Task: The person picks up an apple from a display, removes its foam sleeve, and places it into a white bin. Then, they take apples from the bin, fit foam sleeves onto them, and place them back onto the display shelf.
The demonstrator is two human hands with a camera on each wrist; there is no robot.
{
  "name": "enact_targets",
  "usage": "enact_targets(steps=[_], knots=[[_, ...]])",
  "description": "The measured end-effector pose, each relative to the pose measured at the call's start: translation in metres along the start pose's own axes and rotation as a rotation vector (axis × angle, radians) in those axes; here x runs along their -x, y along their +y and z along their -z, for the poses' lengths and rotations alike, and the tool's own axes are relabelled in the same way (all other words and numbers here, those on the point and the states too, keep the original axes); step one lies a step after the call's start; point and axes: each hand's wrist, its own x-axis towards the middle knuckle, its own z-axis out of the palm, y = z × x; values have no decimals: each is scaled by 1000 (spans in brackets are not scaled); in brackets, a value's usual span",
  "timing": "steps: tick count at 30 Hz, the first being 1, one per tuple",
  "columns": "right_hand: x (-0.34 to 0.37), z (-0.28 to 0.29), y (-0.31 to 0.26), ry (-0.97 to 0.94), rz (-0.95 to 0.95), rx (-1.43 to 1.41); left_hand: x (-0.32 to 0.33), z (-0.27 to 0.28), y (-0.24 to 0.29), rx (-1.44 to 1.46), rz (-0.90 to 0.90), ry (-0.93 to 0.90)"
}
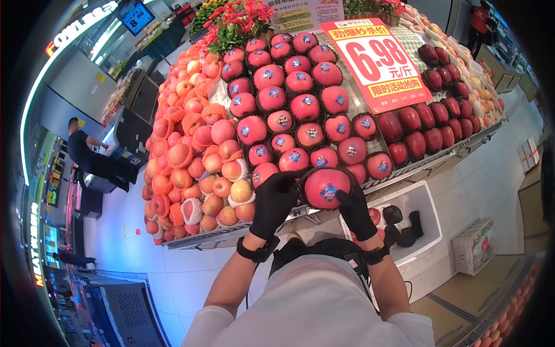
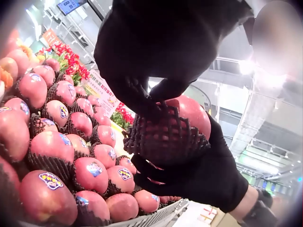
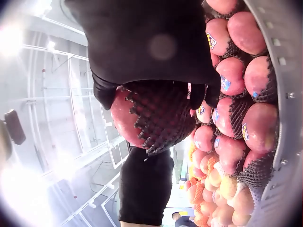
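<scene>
A large red apple (image 1: pixel 325 186) with a blue sticker is held between my two black-gloved hands, in front of the display edge. A black foam net (image 2: pixel 165 139) wraps its lower part, leaving the top bare. My left hand (image 1: pixel 274 202) pinches the net's edge with thumb and fingertips, as the left wrist view shows. From the other side my right hand (image 1: pixel 357 215) grips the netted apple, with its thumb on the skin. Just beyond, rows of stickered apples (image 1: pixel 309 134) sit in black nets.
Apples in orange and white nets (image 1: pixel 191 168) are heaped at left. Dark red apples (image 1: pixel 430 139) and a red price sign (image 1: pixel 376 63) are at right. A metal rail (image 1: pixel 439 156) edges the display. Below right stands a white foam box (image 1: pixel 430 217) holding apples and black nets.
</scene>
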Motion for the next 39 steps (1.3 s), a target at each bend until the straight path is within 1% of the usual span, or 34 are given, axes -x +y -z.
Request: enact_targets(steps=[3,6,8,9,11,13,14,16,17,18,21,24,26,27,29,30,32,35,38,39], knots=[[1,-3,-2,-8,-6,-39,-1,5,0,120,95,-64],[0,-3,-1,-32,3,-7,-1,8,2,142,-43,-132],[0,-3,-4,-38,6,53,1,13,1,110,-141,-268],[2,-5,-8,-41,-24,17,2,14,0,94,-191,-336],[5,-9,-17,-52,-85,-54,2,11,-9,-111,-317,-318],[7,-11,-19,-87,-130,-50,5,6,-4,-114,-374,-306],[8,-12,-19,-102,-152,-47,8,1,2,-12,-369,-306],[8,-9,-9,-123,-137,16,10,-7,5,58,-354,-306],[8,-9,-6,-135,-129,48,9,-9,1,24,-346,-304],[8,-9,-9,-162,-142,88,8,-10,-1,-11,-339,-303],[10,-12,-28,-255,-173,202,12,-9,0,123,-347,-292],[6,-8,-39,-349,-171,294,16,-5,4,153,-305,-243],[-1,0,-44,-394,-162,335,14,0,-4,204,-292,-292],[-3,0,-50,-381,-137,421,13,1,-7,231,-286,-314],[-2,-6,-73,-350,-86,594,16,-2,-8,127,-297,-237],[-4,-9,-79,-414,11,666,17,-3,-8,74,-301,-199],[-5,-18,-85,-540,210,802,17,-4,-9,78,-287,-219],[-3,-39,-90,-606,356,1053,19,-4,-12,120,-253,-272],[-12,-40,-72,-646,245,995,19,-3,-21,121,-237,-337],[-13,-40,-71,-639,258,941,18,-1,-18,112,-235,-356]])
